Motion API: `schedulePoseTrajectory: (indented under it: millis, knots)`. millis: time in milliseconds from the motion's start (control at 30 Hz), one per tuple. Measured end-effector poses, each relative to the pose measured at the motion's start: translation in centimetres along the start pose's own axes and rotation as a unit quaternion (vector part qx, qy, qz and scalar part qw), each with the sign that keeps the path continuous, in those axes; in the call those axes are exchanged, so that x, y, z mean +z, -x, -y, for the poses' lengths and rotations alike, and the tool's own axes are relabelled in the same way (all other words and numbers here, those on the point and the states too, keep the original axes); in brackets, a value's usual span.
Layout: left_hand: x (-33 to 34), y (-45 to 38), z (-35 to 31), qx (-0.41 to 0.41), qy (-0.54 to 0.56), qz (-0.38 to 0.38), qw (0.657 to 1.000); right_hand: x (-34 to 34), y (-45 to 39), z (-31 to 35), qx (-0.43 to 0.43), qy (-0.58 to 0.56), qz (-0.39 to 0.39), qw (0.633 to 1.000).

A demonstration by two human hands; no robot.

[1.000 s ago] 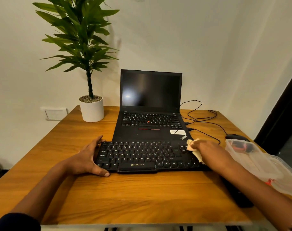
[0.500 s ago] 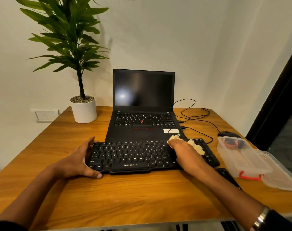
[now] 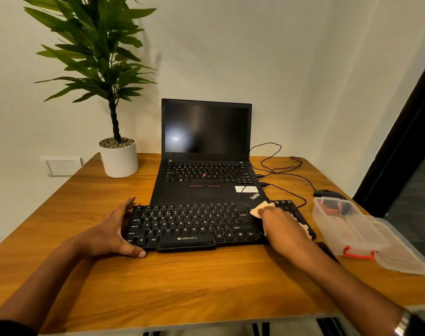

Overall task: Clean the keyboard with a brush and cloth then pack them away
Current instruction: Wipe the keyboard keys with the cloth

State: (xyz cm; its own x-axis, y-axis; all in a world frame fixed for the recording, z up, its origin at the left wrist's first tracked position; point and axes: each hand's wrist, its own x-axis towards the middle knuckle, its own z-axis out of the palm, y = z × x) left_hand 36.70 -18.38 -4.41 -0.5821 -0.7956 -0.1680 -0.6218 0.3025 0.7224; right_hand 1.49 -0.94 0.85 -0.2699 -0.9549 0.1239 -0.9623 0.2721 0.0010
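Observation:
A black keyboard (image 3: pixel 189 221) lies on the wooden table (image 3: pixel 182 287) in front of a laptop. My left hand (image 3: pixel 109 231) holds its left end, thumb along the front edge and fingers reaching to the back corner. My right hand (image 3: pixel 281 226) presses a beige cloth (image 3: pixel 258 209) onto the keys near the right end; cloth sticks out ahead of the fingers and at the hand's right side. A dark object (image 3: pixel 327 251) lies under my right forearm, too hidden to identify.
An open black laptop (image 3: pixel 206 132) stands behind the keyboard. At the right sits a clear plastic box (image 3: pixel 347 229) with red latches, its lid (image 3: pixel 405 253) lying open. A potted plant (image 3: pixel 119 161) stands at the back left; a mouse (image 3: pixel 327 194) and cables (image 3: pixel 279 168) lie at the back right.
My right hand wiped the cloth leftward from the keyboard's right end, then came back a little to the right. My left hand kept its hold on the left end.

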Motion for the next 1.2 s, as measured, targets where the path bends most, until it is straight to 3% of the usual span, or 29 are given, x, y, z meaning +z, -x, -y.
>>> schedulePoseTrajectory:
  millis: [267,367,533,800,933,1200]
  knots:
    - [0.1,0.2,-0.2,-0.003,0.001,-0.005,1.0,-0.4,2.8,6.2,-0.176,-0.091,-0.017,0.98]
    - [0.1,0.2,-0.4,-0.002,0.001,-0.004,1.0,-0.9,3.3,5.4,-0.207,-0.058,-0.009,0.977]
    - [0.0,0.1,-0.3,-0.004,0.002,-0.003,1.0,-0.6,3.8,1.4,-0.165,-0.019,0.006,0.986]
    - [0.1,0.2,-0.3,0.001,0.0,-0.003,1.0,-2.5,3.0,-2.5,0.003,0.041,0.02,0.999]
    - [0.1,0.2,-0.3,0.003,0.005,-0.004,1.0,-1.0,3.5,-0.6,-0.012,0.034,0.04,0.999]
    - [0.1,0.1,-0.1,0.01,0.011,-0.01,1.0,-0.6,4.1,1.3,-0.131,-0.077,-0.027,0.988]
